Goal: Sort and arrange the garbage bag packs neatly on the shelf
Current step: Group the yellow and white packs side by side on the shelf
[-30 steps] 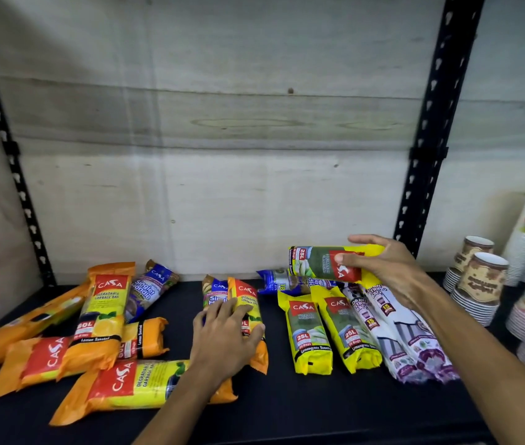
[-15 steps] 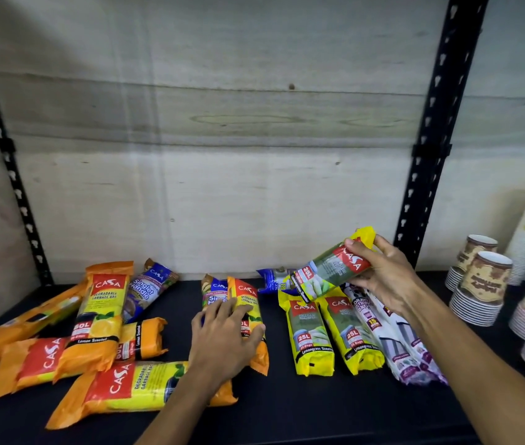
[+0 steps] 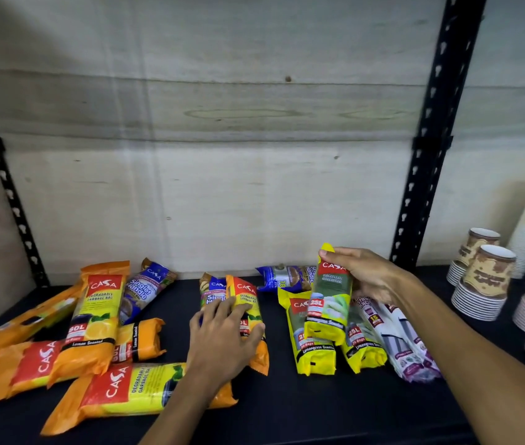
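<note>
A: Where's the yellow 25L pack [image 3: 328,303]?
B: Held nearly upright above two yellow packs [image 3: 311,345] lying on the dark shelf [image 3: 335,409], with purple-white packs [image 3: 405,345] just right of them. The shelf front is bare; a gap separates them from the orange packs [image 3: 94,319].
A: And the hands?
B: Right hand [image 3: 367,274] reaches in from the right, fingers pinching that pack's top. Left hand [image 3: 226,335] lies flat, fingers spread, on a small orange pack [image 3: 246,297]. Paper cup stacks [image 3: 483,281] stand far right
</note>
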Tool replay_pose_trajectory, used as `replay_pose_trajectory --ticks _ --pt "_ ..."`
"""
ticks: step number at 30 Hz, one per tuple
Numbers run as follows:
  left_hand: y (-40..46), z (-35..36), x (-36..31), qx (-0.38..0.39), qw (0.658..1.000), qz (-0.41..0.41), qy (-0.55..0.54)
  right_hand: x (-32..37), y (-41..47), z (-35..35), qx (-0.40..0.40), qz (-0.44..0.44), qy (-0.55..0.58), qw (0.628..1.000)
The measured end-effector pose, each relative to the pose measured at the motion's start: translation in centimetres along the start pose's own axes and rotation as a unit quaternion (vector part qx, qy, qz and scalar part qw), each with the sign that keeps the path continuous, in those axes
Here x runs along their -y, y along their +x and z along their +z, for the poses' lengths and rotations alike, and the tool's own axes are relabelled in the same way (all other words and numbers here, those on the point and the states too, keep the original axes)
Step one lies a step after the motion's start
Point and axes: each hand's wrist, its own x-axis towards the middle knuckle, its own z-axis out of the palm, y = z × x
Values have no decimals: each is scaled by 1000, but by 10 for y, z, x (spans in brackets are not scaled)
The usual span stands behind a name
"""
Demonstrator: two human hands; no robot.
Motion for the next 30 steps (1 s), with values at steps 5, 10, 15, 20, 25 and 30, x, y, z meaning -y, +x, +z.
replay_pose_trajectory --ticks 5,10,15,20,25,30 --pt "1 1 0 -8 1000 3 -1 -6 8 3 9 16 -60 998" --pt "0 0 -2 -13 1000 7 17 -12 10 5 -5 9 -123 992" --pt "3 -3 -16 -32 992 103 65 -13 13 3 -2 1 -154 988" --pt "6 -5 -40 66 986 144 44 -22 16 -1 13 -2 -168 986" --pt "9 -5 -42 123 983 136 -2 -23 21 0 20 -8 -236 972" --pt "11 -5 -42 136 981 135 -18 -20 20 1 46 -17 -286 957"
